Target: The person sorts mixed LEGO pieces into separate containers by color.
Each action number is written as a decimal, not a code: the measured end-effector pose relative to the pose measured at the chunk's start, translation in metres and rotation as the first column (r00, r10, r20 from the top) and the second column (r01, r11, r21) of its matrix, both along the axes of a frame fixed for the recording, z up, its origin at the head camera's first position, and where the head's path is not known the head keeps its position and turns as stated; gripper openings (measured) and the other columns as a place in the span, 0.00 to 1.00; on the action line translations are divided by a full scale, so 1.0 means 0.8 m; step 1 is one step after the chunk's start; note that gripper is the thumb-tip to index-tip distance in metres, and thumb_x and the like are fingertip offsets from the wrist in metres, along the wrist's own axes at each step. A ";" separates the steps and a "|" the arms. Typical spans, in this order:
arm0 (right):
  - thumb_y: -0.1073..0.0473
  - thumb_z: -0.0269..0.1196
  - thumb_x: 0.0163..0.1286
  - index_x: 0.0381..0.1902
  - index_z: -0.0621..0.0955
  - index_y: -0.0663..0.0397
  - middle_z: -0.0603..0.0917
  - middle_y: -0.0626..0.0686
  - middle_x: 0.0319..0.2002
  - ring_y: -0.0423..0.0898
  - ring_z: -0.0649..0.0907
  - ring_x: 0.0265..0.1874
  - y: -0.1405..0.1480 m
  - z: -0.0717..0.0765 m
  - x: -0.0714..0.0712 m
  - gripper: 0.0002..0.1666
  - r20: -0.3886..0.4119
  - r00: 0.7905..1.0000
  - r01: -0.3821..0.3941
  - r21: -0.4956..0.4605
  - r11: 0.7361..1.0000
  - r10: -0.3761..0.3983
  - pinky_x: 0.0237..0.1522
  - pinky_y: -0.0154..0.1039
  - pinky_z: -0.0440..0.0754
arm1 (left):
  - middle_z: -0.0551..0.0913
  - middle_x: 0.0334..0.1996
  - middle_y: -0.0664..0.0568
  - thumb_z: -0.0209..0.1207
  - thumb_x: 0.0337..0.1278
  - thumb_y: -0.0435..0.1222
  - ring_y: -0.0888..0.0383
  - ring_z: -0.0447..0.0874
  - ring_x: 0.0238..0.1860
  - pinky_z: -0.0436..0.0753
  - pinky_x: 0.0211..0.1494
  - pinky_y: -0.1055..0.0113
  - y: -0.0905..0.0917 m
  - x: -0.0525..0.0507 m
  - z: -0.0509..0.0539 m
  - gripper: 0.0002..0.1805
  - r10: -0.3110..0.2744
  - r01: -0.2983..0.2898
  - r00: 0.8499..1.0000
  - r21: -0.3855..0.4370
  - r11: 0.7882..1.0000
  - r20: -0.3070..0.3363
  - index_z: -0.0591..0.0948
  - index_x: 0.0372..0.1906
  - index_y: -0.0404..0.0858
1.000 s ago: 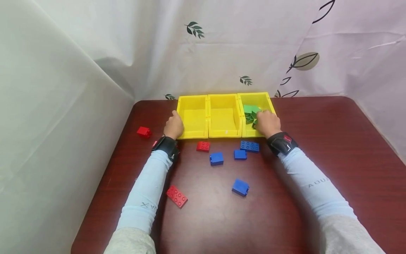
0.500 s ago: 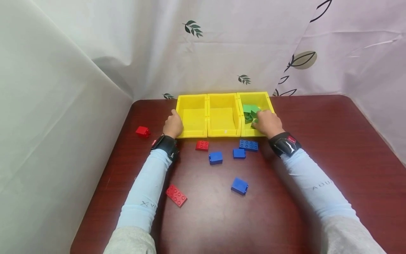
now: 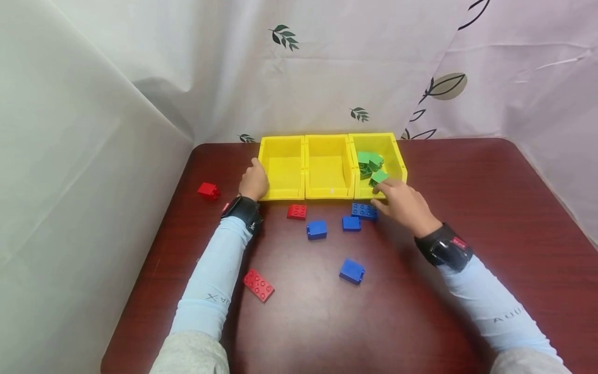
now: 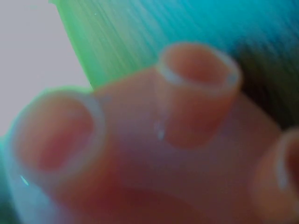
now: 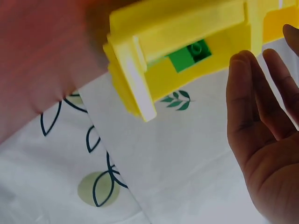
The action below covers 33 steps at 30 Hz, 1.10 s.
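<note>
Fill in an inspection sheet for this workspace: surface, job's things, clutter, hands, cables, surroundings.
Surface: dark red-brown table, wood-grained, with glare near the middle.
Job's things: three joined yellow bins; green blocks in the right bin; four blue blocks and at least three red blocks loose on the table.
Clutter: nothing seen.
Hands: left hand at the left bin's outer side, grip unclear; right hand with fingers loose at the right bin's front edge, palm empty.
Cables: nothing seen.
Surroundings: white leaf-print cloth behind the table.
</note>
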State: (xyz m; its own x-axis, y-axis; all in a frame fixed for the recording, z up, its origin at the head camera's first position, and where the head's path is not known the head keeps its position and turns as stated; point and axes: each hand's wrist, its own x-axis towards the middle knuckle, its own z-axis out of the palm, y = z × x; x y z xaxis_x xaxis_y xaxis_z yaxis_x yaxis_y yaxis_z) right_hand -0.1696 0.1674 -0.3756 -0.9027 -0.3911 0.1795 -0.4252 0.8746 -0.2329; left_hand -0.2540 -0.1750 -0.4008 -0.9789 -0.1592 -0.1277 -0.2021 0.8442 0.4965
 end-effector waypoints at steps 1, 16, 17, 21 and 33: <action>0.60 0.70 0.61 0.44 0.83 0.63 0.84 0.61 0.39 0.56 0.80 0.39 0.000 -0.004 0.003 0.16 -0.017 1.000 -0.022 -0.007 1.000 0.022 0.41 0.52 0.83 | 0.74 0.44 0.36 0.55 0.67 0.34 0.40 0.78 0.42 0.81 0.54 0.50 0.000 0.000 0.000 0.27 -0.001 0.001 1.000 -0.001 1.000 0.003 0.57 0.64 0.34; 0.67 0.69 0.60 0.45 0.84 0.65 0.84 0.59 0.44 0.57 0.84 0.43 -0.014 -0.056 0.020 0.14 -0.044 0.997 -0.071 -0.002 0.997 0.071 0.45 0.53 0.84 | 0.74 0.46 0.36 0.55 0.66 0.33 0.40 0.77 0.44 0.80 0.56 0.49 0.001 0.003 0.002 0.29 0.005 -0.005 1.000 -0.001 1.000 0.013 0.56 0.66 0.35; 0.67 0.69 0.59 0.44 0.85 0.65 0.84 0.59 0.44 0.57 0.84 0.43 -0.014 -0.056 0.020 0.14 -0.052 0.997 -0.066 -0.010 0.998 0.065 0.44 0.53 0.84 | 0.74 0.46 0.36 0.55 0.66 0.33 0.40 0.77 0.44 0.80 0.57 0.49 0.001 0.003 0.002 0.29 0.006 -0.006 1.000 -0.003 1.000 0.014 0.56 0.66 0.35; 0.68 0.69 0.59 0.43 0.85 0.65 0.84 0.59 0.44 0.57 0.84 0.42 -0.016 -0.056 0.021 0.13 -0.057 0.997 -0.054 -0.020 0.998 0.053 0.43 0.53 0.84 | 0.73 0.46 0.36 0.55 0.66 0.32 0.40 0.77 0.44 0.79 0.57 0.49 0.002 0.004 0.003 0.29 0.004 -0.004 1.000 -0.005 1.000 0.009 0.56 0.66 0.34; 0.68 0.69 0.58 0.37 0.84 0.58 0.85 0.55 0.35 0.55 0.85 0.36 -0.010 -0.057 0.015 0.08 0.008 0.999 -0.053 -0.049 0.997 0.054 0.36 0.53 0.84 | 0.74 0.45 0.35 0.54 0.67 0.33 0.40 0.78 0.43 0.81 0.55 0.49 0.001 0.002 0.000 0.30 0.001 -0.001 1.000 -0.013 1.000 0.007 0.55 0.68 0.35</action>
State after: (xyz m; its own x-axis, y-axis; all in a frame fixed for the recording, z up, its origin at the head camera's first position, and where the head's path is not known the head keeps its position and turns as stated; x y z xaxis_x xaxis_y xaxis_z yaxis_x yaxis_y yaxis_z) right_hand -0.1576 0.1594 -0.4210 -0.8825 -0.4298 0.1908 -0.4685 0.8383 -0.2787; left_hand -0.2524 -0.1739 -0.4005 -0.9779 -0.1618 -0.1325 -0.2063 0.8503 0.4842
